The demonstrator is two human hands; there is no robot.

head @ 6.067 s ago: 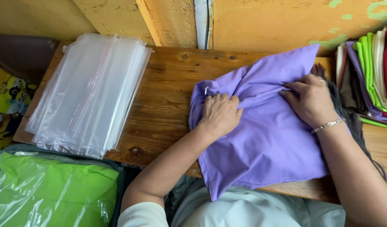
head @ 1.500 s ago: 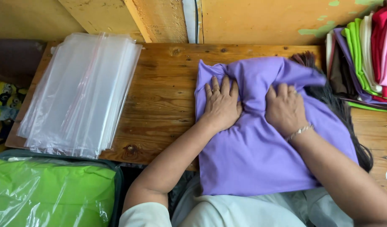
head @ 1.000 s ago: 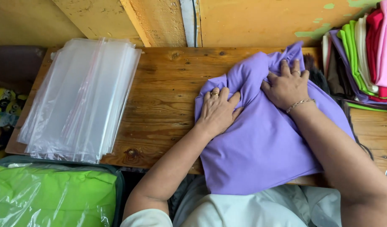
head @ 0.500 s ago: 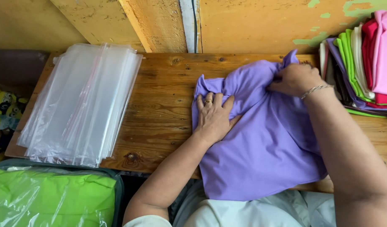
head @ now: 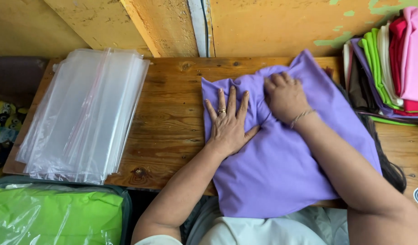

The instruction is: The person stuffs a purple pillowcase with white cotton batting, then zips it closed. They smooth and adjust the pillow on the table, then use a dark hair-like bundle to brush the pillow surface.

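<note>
From the head camera, a purple garment [head: 281,168] lay spread on the wooden tabletop [head: 172,118], its near edge hanging over the front of the tabletop toward the person. The left hand [head: 228,123] lay flat and open on the garment's left part, fingers spread and pointing away from the body, a ring on one finger. The right hand [head: 285,97] rested just beside it, further up on the cloth, palm down with fingers curled into a bunched fold near the top edge; whether it actually gripped the cloth could not be told. A thin bracelet [head: 301,118] circled the right wrist.

To the left on the tabletop sat a stack of clear plastic bags [head: 84,113], well apart from the garment. Below that stack, off the tabletop's front edge, lay a green garment in a clear bag [head: 54,218]. At the right edge stood a pile of folded clothes [head: 395,68] in pink, red, green, white and purple, near the purple garment's upper right corner.
</note>
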